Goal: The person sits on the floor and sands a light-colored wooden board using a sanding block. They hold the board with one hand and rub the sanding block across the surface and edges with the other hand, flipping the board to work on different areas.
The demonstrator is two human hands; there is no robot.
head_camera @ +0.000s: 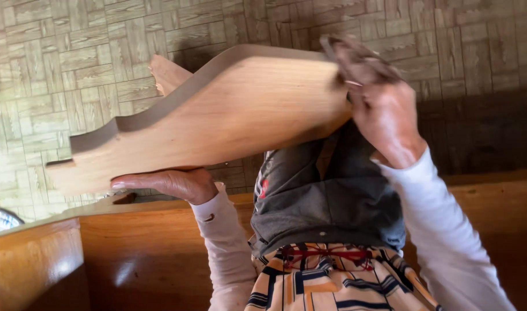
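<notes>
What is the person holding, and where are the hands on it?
A curvy-edged wooden board. The left hand props it from underneath near its lower edge; the right hand presses a brown sanding pad against its upper right end.

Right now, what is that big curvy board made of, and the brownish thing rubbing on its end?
The curvy board looks like bare, unvarnished wood: pale tan, with long grain lines and a dull face. The left hand supports it from below. The brownish piece under the right hand seems to be sandpaper or a worn cloth; it is too blurred to tell. The bench below looks like varnished wood, since it shines.
</notes>
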